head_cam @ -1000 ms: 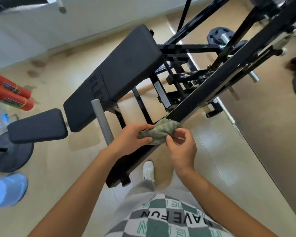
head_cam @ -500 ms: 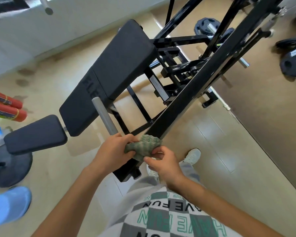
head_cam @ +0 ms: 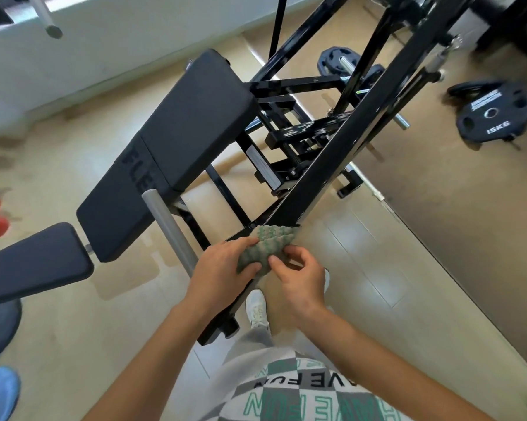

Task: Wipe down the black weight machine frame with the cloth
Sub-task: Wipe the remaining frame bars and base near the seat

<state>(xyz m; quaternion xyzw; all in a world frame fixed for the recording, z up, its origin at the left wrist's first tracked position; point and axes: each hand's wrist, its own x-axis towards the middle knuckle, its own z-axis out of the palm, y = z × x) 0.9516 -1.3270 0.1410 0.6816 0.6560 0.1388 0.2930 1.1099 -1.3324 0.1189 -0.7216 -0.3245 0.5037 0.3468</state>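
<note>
two hands on cloth [head_cam: 265, 241], wrapped over low end of slanted black frame bar [head_cam: 332, 165]: left hand [head_cam: 222, 268] grips it against bar for pressure, right hand [head_cam: 298, 278] pinches edge, likely spreading it.

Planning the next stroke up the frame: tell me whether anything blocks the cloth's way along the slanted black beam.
Nothing visible lies on the beam face ahead of the cloth, which the left hand and right hand both hold at its lower end. Cross members join only at its bench side, farther up.
</note>
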